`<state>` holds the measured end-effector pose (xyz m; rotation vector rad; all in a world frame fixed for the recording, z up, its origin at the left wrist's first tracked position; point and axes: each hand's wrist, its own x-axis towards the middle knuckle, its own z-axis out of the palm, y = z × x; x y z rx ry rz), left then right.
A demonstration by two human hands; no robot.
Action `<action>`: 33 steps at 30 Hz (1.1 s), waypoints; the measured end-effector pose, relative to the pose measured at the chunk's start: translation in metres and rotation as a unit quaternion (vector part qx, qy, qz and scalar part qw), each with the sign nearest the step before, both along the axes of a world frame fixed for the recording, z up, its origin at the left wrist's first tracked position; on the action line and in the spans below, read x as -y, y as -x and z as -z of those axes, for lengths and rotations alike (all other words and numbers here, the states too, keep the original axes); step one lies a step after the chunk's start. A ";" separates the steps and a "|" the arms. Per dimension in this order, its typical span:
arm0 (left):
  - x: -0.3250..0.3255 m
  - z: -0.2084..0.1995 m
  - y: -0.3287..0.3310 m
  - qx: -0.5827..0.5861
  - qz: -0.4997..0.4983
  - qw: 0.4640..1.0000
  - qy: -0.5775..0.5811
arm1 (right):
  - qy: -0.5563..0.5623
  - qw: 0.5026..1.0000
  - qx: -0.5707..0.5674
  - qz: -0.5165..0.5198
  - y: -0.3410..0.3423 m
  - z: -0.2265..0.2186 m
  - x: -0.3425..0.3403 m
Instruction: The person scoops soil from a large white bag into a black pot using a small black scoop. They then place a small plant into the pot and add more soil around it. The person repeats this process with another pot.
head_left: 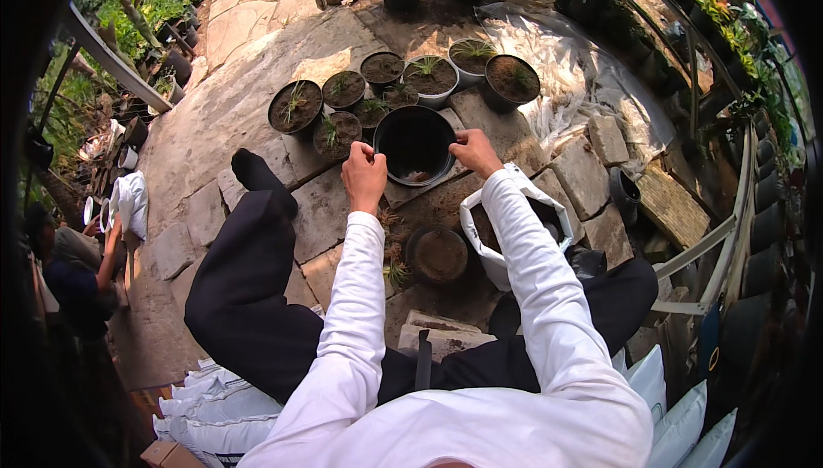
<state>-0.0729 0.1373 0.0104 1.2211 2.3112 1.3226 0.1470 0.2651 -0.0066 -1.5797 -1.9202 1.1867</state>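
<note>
Black plastic, wide-mouthed and held at its rim, the black pot (pixel 411 129) sits between the hands at the near edge of a cluster of planted pots. The left hand (pixel 364 177) pinches the left side of the rim with curled fingers; the right hand (pixel 477 153) pinches the opposite side. With only these two holds, an uneven pull could tip the pot or bend its lip. A push away could knock the small pot (pixel 339 138) just beyond the left hand and crush its seedling. The paving (pixel 321 207) has gaps and uneven slabs, so a base set across a joint could rock. The right sleeve (pixel 536 254) passes over the open white sack (pixel 482 255); a low elbow could snag its folded edge and spill the soil. Shade hides much of the black pot's inside, though a pale scrap seems to lie at the bottom.
</note>
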 end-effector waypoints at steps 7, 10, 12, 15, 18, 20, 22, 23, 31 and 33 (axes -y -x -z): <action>0.015 -0.091 -0.003 0.086 0.096 0.990 -0.055 | 0.009 0.994 -0.105 -0.034 -0.045 -0.118 0.034; 0.031 -0.104 -0.015 0.145 0.149 0.977 -0.045 | 0.062 0.988 -0.129 -0.062 -0.072 -0.142 0.057; 0.049 -0.098 -0.024 0.159 0.160 0.974 -0.031 | 0.109 0.983 -0.125 -0.084 -0.088 -0.139 0.082; 0.075 -0.069 -0.036 0.153 0.166 0.974 -0.010 | 0.174 0.973 -0.117 -0.098 -0.105 -0.120 0.125; 0.103 -0.048 -0.050 0.139 0.183 0.973 0.023 | 0.251 0.947 -0.145 -0.136 -0.119 -0.102 0.166; 0.115 -0.036 -0.057 0.143 0.189 0.971 0.034 | 0.296 0.940 -0.107 -0.133 -0.121 -0.098 0.183; 0.124 -0.026 -0.064 0.142 0.193 0.970 0.049 | 0.305 0.938 -0.102 -0.127 -0.130 -0.082 0.195; 0.126 -0.025 -0.066 0.141 0.195 0.969 0.053 | 0.309 0.938 -0.100 -0.124 -0.132 -0.080 0.199; 0.126 -0.032 -0.078 0.130 0.212 0.965 0.080 | 0.326 0.930 -0.150 -0.085 -0.141 -0.052 0.220; 0.126 -0.030 -0.078 0.138 0.203 0.964 0.103 | 0.330 0.929 -0.141 -0.086 -0.139 -0.054 0.221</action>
